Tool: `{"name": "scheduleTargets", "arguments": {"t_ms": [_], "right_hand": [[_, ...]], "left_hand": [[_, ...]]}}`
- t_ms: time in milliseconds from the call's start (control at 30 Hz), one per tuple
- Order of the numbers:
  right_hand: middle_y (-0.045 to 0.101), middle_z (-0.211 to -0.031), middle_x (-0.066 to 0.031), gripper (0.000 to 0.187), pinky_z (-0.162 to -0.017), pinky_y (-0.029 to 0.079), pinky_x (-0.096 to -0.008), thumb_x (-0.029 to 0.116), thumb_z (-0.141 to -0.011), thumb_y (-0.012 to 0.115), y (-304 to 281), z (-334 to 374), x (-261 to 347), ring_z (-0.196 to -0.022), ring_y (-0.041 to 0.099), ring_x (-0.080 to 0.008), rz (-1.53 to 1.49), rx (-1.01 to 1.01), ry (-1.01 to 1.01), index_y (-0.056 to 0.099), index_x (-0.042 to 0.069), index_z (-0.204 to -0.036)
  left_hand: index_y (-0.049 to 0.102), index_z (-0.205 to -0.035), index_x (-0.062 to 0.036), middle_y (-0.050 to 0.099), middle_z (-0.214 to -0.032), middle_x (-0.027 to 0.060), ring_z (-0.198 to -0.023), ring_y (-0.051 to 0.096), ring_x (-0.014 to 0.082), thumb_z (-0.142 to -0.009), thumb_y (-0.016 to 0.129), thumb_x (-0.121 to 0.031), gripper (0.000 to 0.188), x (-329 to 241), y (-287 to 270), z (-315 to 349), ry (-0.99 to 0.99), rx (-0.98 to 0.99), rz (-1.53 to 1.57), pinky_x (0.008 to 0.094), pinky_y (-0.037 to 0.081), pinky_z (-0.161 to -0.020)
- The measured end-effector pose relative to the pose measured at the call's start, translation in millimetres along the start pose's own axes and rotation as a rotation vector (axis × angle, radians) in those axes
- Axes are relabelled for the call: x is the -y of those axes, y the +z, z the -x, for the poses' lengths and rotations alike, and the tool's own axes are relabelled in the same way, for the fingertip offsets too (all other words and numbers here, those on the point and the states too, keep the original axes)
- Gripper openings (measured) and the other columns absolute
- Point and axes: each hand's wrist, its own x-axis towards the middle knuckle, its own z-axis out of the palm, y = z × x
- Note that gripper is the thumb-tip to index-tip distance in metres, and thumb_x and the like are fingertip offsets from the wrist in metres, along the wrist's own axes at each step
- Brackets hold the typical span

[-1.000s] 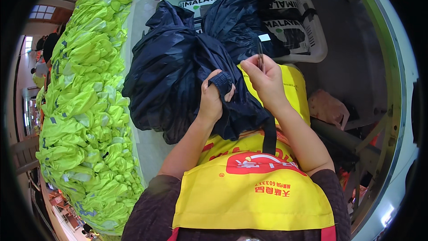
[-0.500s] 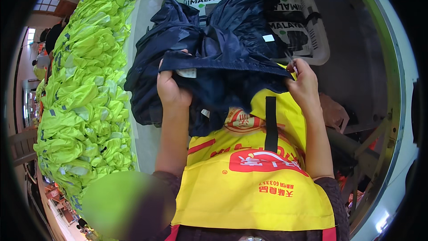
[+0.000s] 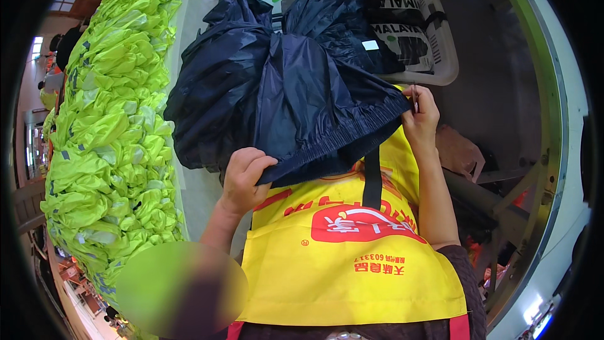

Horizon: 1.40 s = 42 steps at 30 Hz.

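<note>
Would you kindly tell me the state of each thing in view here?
Navy garment: held stretched by its elastic hem between both hands.
Left hand: gripping one end of the hem.
Right hand: pinching the other end.
White basket: holds dark garments.
Neon yellow vests: heaped in a long pile.
Yellow apron: worn.

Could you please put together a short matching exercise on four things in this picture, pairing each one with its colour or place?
Things:
1. garment
2. vests
3. apron
4. basket

Descriptions:
A. yellow, with a red print
B. dark navy, its elastic edge stretched between left hand and right hand
C. whitish plastic, at the top
D. neon yellow-green, heaped at the left

Pairs: 1-B, 2-D, 3-A, 4-C
</note>
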Motion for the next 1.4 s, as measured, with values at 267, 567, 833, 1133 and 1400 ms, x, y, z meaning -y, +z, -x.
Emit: {"name": "scheduleTargets", "arguments": {"t_ms": [267, 567, 833, 1133, 1400], "right_hand": [[0.057, -0.089, -0.0119, 0.025, -0.071, 0.047, -0.028, -0.005, -0.07, 0.063, -3, 10, -13, -0.078, 0.058, -0.0258, 0.009, 0.072, 0.103, 0.054, 0.001, -0.092], [0.056, -0.096, -0.0143, 0.033, -0.072, 0.048, -0.0332, -0.006, -0.063, 0.062, -6, 5, 11, -0.084, 0.059, -0.033, 0.159, 0.174, -0.091, 0.056, 0.004, -0.095], [0.053, -0.083, -0.0153, 0.029, -0.071, 0.045, -0.03, -0.013, -0.065, 0.054, 0, 12, -7, -0.077, 0.054, -0.0331, 0.025, 0.072, -0.001, 0.052, 0.0, -0.091], [0.056, -0.091, -0.0142, 0.037, -0.068, 0.048, -0.0347, -0.013, -0.06, 0.061, 11, 25, -16, -0.081, 0.058, -0.0333, 0.161, 0.081, -0.083, 0.053, 0.006, -0.091], [0.056, -0.091, -0.0145, 0.033, -0.067, 0.049, -0.031, -0.012, -0.062, 0.061, 2, 20, -6, -0.079, 0.059, -0.0314, 0.1, 0.092, -0.12, 0.056, 0.004, -0.09]], "left_hand": [[0.062, -0.088, -0.0045, 0.057, -0.089, 0.0098, -0.089, 0.054, 0.0264, -0.06, 0.066, -0.013, 0.03, -17, 15, -10, -0.086, 0.234, -0.089, 0.0382, 0.04, -0.086], [0.064, -0.089, -0.0045, 0.063, -0.09, 0.0108, -0.086, 0.059, 0.029, -0.065, 0.074, -0.039, 0.043, -20, 6, -74, -0.214, 0.116, -0.148, 0.0345, 0.048, -0.073], [0.061, -0.084, -0.0022, 0.061, -0.074, 0.0057, -0.065, 0.057, 0.0189, -0.081, 0.065, -0.021, 0.02, 81, 76, -82, -0.609, -0.228, 0.288, 0.031, 0.045, -0.062], [0.06, -0.081, -0.0064, 0.054, -0.065, -0.005, -0.055, 0.046, 0.0022, -0.081, 0.068, -0.019, 0.015, 95, 49, -29, -0.93, -0.281, 0.731, 0.0167, 0.036, -0.051], [0.057, -0.107, -0.0029, 0.059, -0.1, 0.0146, -0.096, 0.054, 0.0321, -0.073, 0.067, -0.011, 0.036, 54, 25, -108, -0.213, -0.184, -0.135, 0.0375, 0.042, -0.085]]}}
